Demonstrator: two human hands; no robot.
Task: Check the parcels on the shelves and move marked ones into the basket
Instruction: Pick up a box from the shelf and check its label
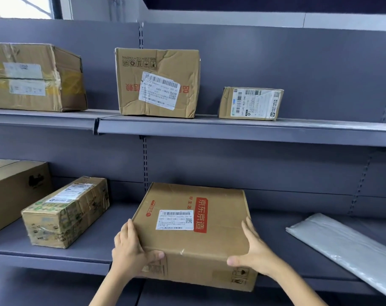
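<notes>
Hands grip the flat cardboard parcel (194, 235) from both sides on the lower shelf (81, 244): the left hand (130, 252) clasps its near left corner, thumb across the front face, and the right hand (253, 250) presses the right edge with its thumb also on the front face. The parcel lies with its broad top up, long axis running from front to back, its near end jutting past the shelf's front lip, its far end near the back panel. A white label (175, 219) and red printed block (201, 215) sit on top, the print reading sideways. Left of it lies a taped, printed box (66, 213), angled, and beside that a large plain carton (13, 191). To the right rests a grey plastic mailer (346, 246). On the upper shelf (231, 128) stand three more boxes: a taped one (33, 78), a creased one (159, 82) and a small one (250, 102).
</notes>
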